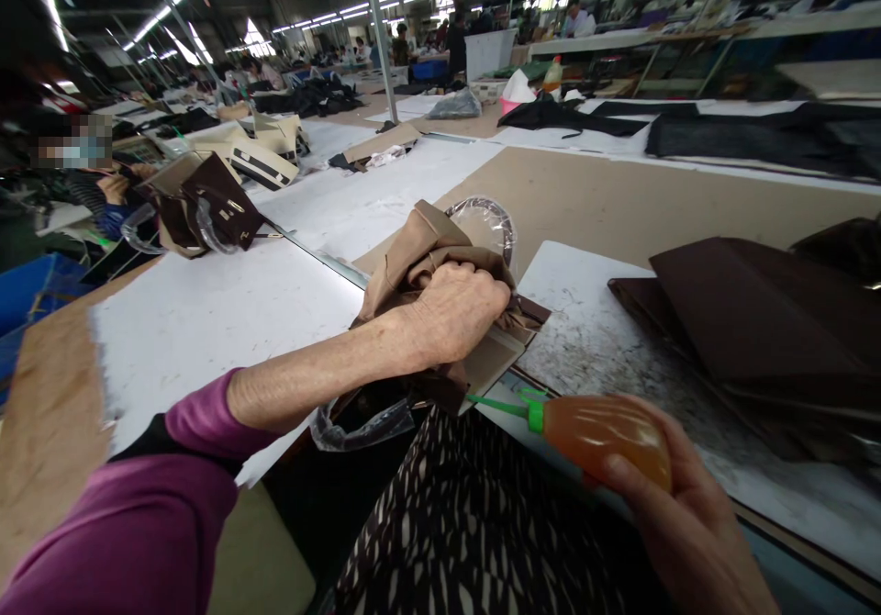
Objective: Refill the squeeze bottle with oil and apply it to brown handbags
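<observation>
My left hand is closed over a tan and brown handbag that lies at the near edge of the workbench, pressing its folded lining down. The bag's handle is wrapped in clear plastic. My right hand grips a soft squeeze bottle of amber liquid. Its green nozzle points left at the bag's lower edge, almost touching it.
A stack of dark brown leather panels lies on a white board to the right. Finished brown and cream bags stand at the left along the bench. Black fabric is spread at the back. Other people work in the distance.
</observation>
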Motion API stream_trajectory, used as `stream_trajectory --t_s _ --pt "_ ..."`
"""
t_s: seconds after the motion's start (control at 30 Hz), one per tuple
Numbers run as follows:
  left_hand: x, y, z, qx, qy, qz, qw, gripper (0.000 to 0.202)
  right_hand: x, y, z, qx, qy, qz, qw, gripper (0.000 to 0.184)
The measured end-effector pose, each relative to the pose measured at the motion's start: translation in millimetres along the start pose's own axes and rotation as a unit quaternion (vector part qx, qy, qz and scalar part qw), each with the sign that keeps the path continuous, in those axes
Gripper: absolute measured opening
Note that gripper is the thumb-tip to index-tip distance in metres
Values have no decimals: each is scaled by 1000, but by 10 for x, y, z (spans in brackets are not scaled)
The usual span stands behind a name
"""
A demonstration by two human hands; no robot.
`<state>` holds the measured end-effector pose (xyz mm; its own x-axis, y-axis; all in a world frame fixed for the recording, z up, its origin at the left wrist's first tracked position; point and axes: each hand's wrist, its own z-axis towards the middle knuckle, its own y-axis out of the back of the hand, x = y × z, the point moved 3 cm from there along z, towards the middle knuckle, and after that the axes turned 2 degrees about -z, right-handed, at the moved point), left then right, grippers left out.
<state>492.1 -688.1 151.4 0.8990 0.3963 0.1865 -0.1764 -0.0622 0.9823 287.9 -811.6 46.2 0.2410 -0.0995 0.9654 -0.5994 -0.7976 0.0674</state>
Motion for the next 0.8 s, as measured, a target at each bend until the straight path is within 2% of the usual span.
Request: stream_trajectory --t_s 0.1,0.2,0.3,0.37,0.47,0.63,0.67,0.7,0.73,0.8 --pt "20 20 4 3 6 3 1000 10 77 80 52 -51 49 -63 996 68" --pt "27 49 13 16 12 -4 1000 11 97 108 87 -60 100 -104 988 66" --pt "41 73 27 20 18 -9 1000 13 99 105 118 -77 182 -191 962 59" --pt "58 97 40 16 18 -12 1000 13 105 86 156 -82 266 -265 923 51" --pt "98 152 66 17 21 -20 999 13 76 58 247 -58 381 -367 847 40" --pt "230 251 97 34 57 -34 997 14 43 88 394 -36 492 -541 681 51" --pt "270 262 97 33 68 -37 996 15 84 111 413 -41 509 -553 659 52" --pt "312 266 95 30 77 -41 996 15 149 146 433 -54 520 -553 649 52" --pt "356 267 91 25 87 -46 995 16 237 198 453 -81 522 -543 653 50" --pt "437 257 81 12 100 -57 993 20 448 343 491 -150 499 -501 691 47"
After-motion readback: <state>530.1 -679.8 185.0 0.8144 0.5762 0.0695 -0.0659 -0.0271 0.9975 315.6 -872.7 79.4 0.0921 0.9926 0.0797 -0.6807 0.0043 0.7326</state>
